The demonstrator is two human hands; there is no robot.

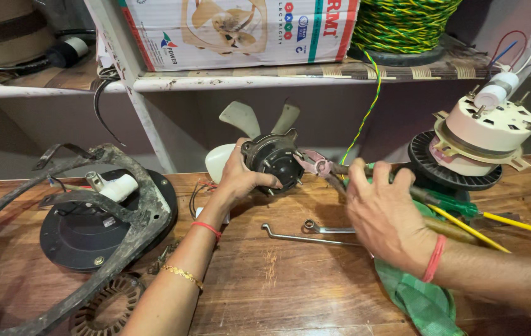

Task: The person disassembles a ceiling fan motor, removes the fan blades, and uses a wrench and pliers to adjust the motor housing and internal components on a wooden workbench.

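My left hand (238, 176) grips a small dark fan motor (274, 160) with pale blades (240, 118) behind it, holding it just above the wooden table (278, 280). My right hand (385, 211) holds pliers (320, 165) whose pink-tinted jaws touch the motor's right side. A red thread band sits on each wrist, and a gold bracelet on the left forearm.
A metal spanner (306, 236) lies on the table under the motor. A green cloth (421, 298) and green-handled screwdriver (458, 205) lie at right. A dirty fan frame on a black base (91, 230) stands left. A cream motor housing (483, 130) is at right, with shelf, box and wire spool (402, 25) behind.
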